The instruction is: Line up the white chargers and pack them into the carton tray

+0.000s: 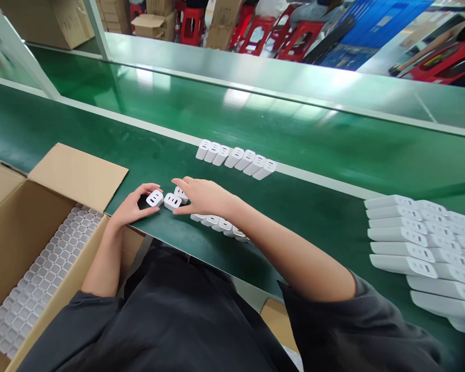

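My left hand [134, 205] is curled around a white USB charger [155, 198], its ported face turned up, at the near edge of the green bench. Just to the right, my right hand [203, 196] has thumb and fingers closed about a second white charger [172, 202]. Another charger [181, 194] sits partly under its fingers; whether it is gripped too is hard to see. Below my right wrist runs a row of similar chargers [225, 225], partly hidden by the forearm. Farther back, a row of several chargers [236, 157] leans along the pale strip.
An open carton [62, 279] at my left holds many white blocks in rows, with one flap [79, 173] lying over the bench edge. Stacked chargers [422, 243] stand at right. Beyond the green belt [294, 124] are red stools [191, 26], cartons and a person's arm.
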A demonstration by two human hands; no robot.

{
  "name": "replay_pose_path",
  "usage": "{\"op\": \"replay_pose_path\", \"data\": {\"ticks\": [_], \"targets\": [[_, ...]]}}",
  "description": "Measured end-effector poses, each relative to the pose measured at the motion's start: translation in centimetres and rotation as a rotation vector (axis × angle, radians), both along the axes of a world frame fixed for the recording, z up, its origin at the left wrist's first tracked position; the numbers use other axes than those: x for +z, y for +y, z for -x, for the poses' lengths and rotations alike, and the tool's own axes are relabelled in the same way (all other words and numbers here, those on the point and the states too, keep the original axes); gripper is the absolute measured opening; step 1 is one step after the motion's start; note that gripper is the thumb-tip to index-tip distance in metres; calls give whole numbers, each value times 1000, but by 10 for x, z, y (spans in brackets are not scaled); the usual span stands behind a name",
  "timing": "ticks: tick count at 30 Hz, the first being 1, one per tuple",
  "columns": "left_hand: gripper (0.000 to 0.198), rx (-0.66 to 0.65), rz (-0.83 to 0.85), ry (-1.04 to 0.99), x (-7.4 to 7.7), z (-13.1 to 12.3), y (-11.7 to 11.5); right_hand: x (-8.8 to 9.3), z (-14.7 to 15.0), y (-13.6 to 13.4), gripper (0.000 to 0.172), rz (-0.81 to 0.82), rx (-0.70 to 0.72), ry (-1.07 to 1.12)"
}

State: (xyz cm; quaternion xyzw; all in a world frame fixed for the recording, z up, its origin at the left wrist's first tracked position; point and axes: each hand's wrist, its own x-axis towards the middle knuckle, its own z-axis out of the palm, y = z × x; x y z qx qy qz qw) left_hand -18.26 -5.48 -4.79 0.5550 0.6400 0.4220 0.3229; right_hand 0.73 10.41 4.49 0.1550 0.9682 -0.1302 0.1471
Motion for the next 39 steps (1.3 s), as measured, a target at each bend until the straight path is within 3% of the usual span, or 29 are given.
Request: {"op": "replay_pose_path", "data": {"ticks": [4,8,14,20,26,30,36,39], "targets": [[55,-24,-12,-3,2,-1,1,-1,5,-5,66,-84,-2,1],[40,-45,-59,-43,3,-1,1,1,7,0,50,-60,104,-1],[21,-38,-73,-36,2,2,5,-2,7,13,65,200,282,83],[46,72,-116,21,6,-10,0,-7,3,15,76,291,249,153],[86,20,18,248,13,-30,-14,-8,2,17,74,296,299,102],[78,28,80,131,13,-28,-5,-8,-2,19,73,332,345,95],[82,-196,115,93,19,-9,19,-6,-21,32,79,398,343,226],[83,-273,132,112,21,-7,28,-4,-37,31,64,377,237,282]]}}
